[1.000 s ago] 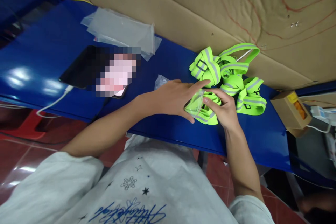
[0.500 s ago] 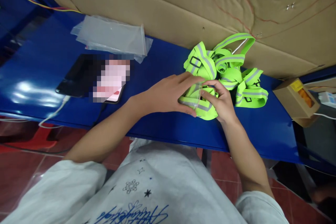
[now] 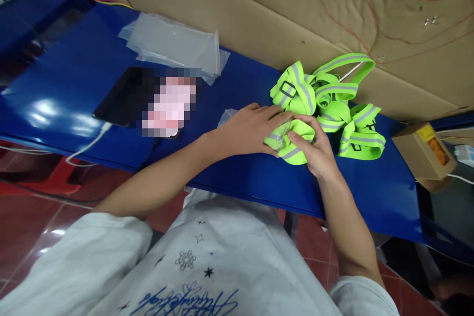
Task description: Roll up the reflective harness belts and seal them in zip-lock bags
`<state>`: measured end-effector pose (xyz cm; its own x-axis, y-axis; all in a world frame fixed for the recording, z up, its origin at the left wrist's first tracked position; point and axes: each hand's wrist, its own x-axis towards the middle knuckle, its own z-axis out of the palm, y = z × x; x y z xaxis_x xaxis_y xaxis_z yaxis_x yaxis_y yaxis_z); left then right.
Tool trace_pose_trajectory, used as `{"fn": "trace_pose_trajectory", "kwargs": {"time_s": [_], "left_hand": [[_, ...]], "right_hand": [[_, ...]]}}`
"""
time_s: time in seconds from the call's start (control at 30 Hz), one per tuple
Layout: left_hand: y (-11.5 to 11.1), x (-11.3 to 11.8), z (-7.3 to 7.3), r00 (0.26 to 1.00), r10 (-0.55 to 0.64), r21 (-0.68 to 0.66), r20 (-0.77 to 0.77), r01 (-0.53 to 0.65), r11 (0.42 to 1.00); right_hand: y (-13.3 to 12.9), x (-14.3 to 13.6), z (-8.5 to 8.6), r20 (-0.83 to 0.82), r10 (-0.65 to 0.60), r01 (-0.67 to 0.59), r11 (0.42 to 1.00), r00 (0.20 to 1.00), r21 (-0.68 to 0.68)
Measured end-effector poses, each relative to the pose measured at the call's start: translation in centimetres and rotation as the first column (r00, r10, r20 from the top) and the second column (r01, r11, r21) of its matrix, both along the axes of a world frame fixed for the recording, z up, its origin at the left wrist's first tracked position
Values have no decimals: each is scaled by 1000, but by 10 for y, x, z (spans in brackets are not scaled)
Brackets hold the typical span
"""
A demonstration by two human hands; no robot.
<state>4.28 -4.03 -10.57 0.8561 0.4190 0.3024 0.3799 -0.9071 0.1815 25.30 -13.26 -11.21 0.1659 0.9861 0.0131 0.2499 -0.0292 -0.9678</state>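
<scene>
My left hand [image 3: 252, 128] is curved round the left side of a folded yellow-green strap bundle [image 3: 296, 150] with grey stripes, gripping it together with a clear plastic bag [image 3: 279, 133] at its left end. On the bundle's right side, my right hand [image 3: 314, 145] holds it, thumb on top. Part of the clear plastic shows behind my left wrist. Just beyond my hands lie more yellow-green straps [image 3: 305, 91] with black buckles, in several loose bundles on the blue table [image 3: 237, 177].
A stack of clear plastic bags [image 3: 174, 44] lies at the back left. Nearer are a black phone [image 3: 122, 98] with a white cable and a second, partly blurred phone [image 3: 170, 108]. A small cardboard box [image 3: 424, 150] stands at the right, and cardboard [image 3: 259, 24] lines the back.
The held bundle now sits further into the plastic bag and looks more compact. Some clear plastic has come into view behind my left wrist. The whole view has shifted slightly.
</scene>
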Motion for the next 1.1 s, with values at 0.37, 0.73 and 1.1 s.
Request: {"fn": "trace_pose_trajectory", "kwargs": {"time_s": [0.37, 0.73, 1.1], "left_hand": [[18, -4, -1, 999, -26, -223, -44, 15, 975], [5, -5, 12, 990, -118, -502, -75, 65, 862], [20, -12, 28, 984, -158, -797, 77, 156, 584]], "right_hand": [[-10, -13, -1, 476, 47, -186, 951, 878, 249], [-4, -8, 0, 90, 25, -29, 999, 996, 35], [-13, 8, 27, 443, 392, -508, 843, 806, 179]]}}
